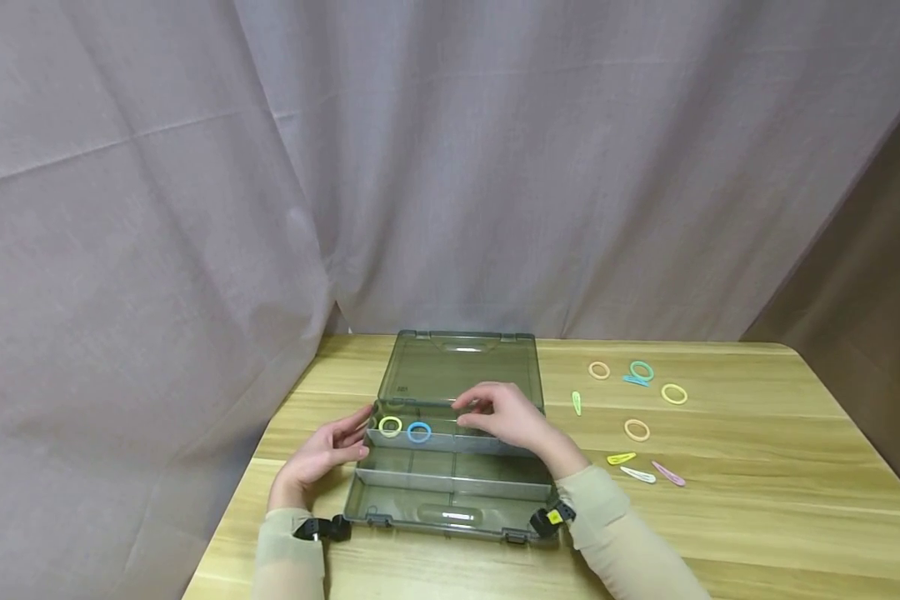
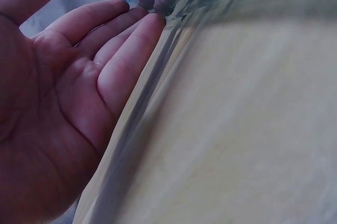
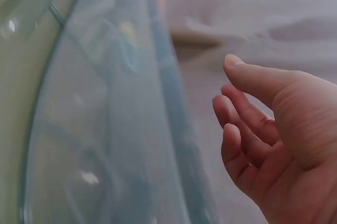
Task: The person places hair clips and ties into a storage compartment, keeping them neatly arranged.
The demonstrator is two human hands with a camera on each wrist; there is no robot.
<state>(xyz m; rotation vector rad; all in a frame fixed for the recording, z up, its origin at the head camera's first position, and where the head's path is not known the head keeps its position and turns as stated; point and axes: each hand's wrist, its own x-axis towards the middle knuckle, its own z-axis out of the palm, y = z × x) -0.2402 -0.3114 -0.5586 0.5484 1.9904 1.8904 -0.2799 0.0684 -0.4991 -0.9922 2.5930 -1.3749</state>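
A grey see-through plastic organizer box (image 1: 408, 478) lies unlatched on the table, its lid folded back flat. In its back row are a yellow hair tie (image 1: 390, 427) and a blue hair tie (image 1: 419, 432). My left hand (image 1: 317, 457) rests against the box's left side; in the left wrist view its fingertips meet the clear wall. Over the back row hovers my right hand (image 1: 512, 418), fingers loosely bent. The right wrist view shows a gap between its thumb (image 3: 258, 79) and fingers, with nothing in it.
Right of the box lie a green clip (image 1: 577, 403), an orange hair tie (image 1: 599, 370), a green hair tie (image 1: 642, 370) partly over a blue clip (image 1: 636, 381), and several more ties and clips. A grey curtain (image 1: 495, 183) hangs behind the wooden table (image 1: 780, 467).
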